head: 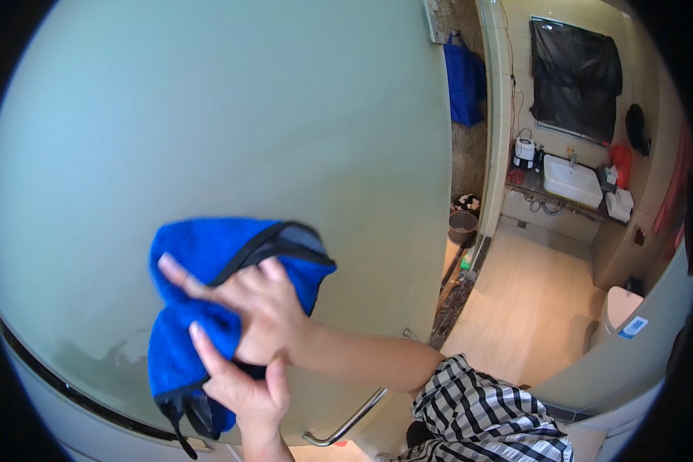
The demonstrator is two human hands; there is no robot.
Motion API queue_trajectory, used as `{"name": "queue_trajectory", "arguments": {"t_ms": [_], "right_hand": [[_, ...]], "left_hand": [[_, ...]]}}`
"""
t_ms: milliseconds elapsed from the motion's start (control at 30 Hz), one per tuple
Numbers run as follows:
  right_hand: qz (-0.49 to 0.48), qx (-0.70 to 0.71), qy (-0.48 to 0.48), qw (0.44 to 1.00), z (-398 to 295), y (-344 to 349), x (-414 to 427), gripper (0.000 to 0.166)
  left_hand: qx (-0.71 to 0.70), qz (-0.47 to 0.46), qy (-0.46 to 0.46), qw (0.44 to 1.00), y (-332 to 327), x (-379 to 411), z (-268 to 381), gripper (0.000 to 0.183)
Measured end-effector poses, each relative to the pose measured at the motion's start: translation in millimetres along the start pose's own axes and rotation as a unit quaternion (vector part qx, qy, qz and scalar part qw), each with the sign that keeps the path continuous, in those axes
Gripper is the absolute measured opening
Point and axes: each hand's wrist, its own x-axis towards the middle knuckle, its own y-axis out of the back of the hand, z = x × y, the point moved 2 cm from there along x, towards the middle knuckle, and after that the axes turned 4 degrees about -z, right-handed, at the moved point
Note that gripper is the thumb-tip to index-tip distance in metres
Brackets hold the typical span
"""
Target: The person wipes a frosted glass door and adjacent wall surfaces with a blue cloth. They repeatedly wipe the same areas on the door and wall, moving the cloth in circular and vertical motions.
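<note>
A blue cloth with black edging (208,242) lies bunched against a large frosted glass panel (237,115). My right hand (260,300), its arm reaching in from the lower right, presses on the cloth with the index finger stretched out. Below it, my left hand (242,381) touches the lower part of the same cloth, thumb and index finger apart. A loop and a dark corner of the cloth hang at the bottom. Under the right forearm, a curved metal handle (349,418) is fixed to the glass.
At the right, a washbasin (572,180) stands on a dark counter, with a black-covered panel (576,81) above. A blue bag (465,84) hangs beyond the glass edge, over a bucket (462,226). A lidded white bin or toilet (621,306) stands at the lower right.
</note>
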Motion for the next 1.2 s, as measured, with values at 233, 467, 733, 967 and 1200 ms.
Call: {"name": "queue_trajectory", "arguments": {"t_ms": [233, 467, 733, 967, 1200], "right_hand": [[0.086, -0.126, -0.009, 0.988, 101, 44, 9, 0.057], [0.091, -0.093, -0.038, 0.991, 247, 102, -21, 0.056], [0.095, -0.214, -0.146, 0.961, 337, 153, -57, 0.07], [0.003, -0.006, -0.02, 1.0, 298, 167, -13, 0.076], [-0.149, 0.137, 0.151, 0.968, 262, 154, 34, 0.052]], "left_hand": [[0.031, -0.057, -0.095, 0.993, -87, 61, 50, 0.077], [0.012, -0.119, -0.069, 0.99, -214, 85, 117, 0.079], [-0.053, -0.121, -0.163, 0.978, -308, 99, 170, 0.073], [0.159, 0.064, -0.116, 0.978, -246, 115, 151, 0.079], [0.021, 0.157, 0.009, 0.987, -236, 142, 154, 0.072]]}}
